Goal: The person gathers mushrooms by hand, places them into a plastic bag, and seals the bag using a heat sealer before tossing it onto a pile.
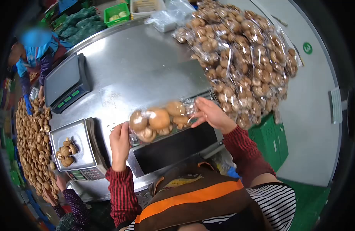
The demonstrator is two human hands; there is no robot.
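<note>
A clear plastic bag of brown mushrooms is stretched sideways between both hands, over the near edge of the steel table and a dark flat panel. My left hand is closed on the bag's left end, its thumb up against the plastic. At the other end, my right hand grips the gathered, crinkled plastic between thumb and fingers, with some fingers spread. Several mushroom caps and pale stems show through the film.
Filled mushroom bags are heaped at the right, above a green crate. To the left stand a scale and another scale with loose mushrooms on its tray. Beyond them lies a mushroom pile; co-workers' hands reach there.
</note>
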